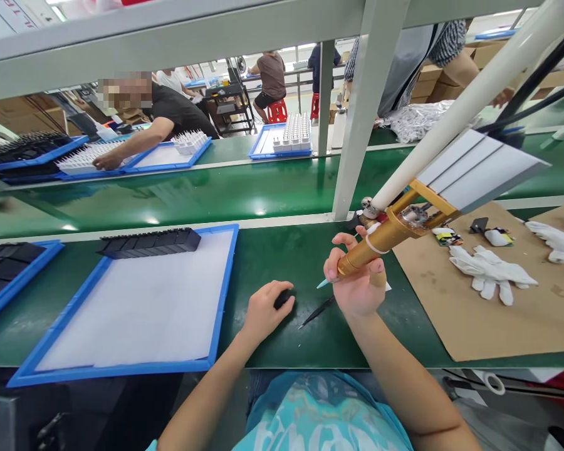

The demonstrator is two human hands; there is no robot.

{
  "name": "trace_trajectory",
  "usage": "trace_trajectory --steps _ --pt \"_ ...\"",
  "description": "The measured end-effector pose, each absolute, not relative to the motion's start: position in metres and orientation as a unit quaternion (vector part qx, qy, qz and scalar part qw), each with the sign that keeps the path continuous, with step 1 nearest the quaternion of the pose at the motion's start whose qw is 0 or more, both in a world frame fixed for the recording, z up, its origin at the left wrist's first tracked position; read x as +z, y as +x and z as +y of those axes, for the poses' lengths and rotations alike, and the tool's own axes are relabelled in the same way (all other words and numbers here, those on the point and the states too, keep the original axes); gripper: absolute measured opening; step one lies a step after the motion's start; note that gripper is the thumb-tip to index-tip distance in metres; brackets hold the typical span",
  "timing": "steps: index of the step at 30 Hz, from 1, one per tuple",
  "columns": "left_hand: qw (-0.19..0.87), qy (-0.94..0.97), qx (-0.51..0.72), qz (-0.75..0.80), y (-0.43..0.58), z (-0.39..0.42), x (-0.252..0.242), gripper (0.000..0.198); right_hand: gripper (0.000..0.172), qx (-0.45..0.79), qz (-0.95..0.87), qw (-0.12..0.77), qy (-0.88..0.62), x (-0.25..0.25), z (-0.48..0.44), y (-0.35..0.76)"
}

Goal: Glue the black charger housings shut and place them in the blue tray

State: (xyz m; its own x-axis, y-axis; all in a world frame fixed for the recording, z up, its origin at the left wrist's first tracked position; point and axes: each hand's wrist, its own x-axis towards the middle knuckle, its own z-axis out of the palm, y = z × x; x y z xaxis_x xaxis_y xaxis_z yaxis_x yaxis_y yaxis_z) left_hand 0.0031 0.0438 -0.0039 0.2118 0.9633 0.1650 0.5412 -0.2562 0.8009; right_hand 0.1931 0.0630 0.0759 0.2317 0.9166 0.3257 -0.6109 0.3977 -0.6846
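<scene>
My left hand (263, 310) rests on the green bench with thumb and fingers closed around a small black part (282, 299). My right hand (360, 291) is raised, its fingers curled round the lower end of a gold cylindrical tool (371, 247). The tool has a white band, an open gold frame with exposed components, and a grey finned block (484, 169) at its upper end. A pale blue tip (323, 284) sticks out below my right fingers; what it belongs to is hidden. Black tweezers (316, 312) lie on the bench between my hands.
At left a blue-rimmed tray (220, 294) carries a row of black parts (150, 243). White gloves (491, 270) and small electronic pieces (447, 236) lie on brown cardboard (451, 326) at right. A pale post (352, 125) rises behind the bench. Across it, a person reaches toward white parts (87, 156).
</scene>
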Motion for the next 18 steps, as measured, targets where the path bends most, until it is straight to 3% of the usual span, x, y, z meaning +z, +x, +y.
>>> trace_trajectory --steps 4,7,11,18 --pt "0.578 0.372 0.525 0.503 0.010 0.042 0.014 0.029 0.040 0.495 -0.360 0.764 -0.205 0.075 0.064 0.195" --pt "0.707 0.180 0.543 0.416 0.020 0.037 0.029 0.034 0.038 0.484 -0.356 0.772 -0.206 0.073 0.065 0.197" --pt "0.769 0.108 0.530 0.341 0.029 0.032 0.044 0.032 0.035 0.466 -0.354 0.780 -0.222 0.072 0.066 0.199" --pt "0.750 0.201 0.545 0.317 0.030 0.029 0.047 0.038 0.034 0.457 -0.356 0.781 -0.235 0.073 0.068 0.200"
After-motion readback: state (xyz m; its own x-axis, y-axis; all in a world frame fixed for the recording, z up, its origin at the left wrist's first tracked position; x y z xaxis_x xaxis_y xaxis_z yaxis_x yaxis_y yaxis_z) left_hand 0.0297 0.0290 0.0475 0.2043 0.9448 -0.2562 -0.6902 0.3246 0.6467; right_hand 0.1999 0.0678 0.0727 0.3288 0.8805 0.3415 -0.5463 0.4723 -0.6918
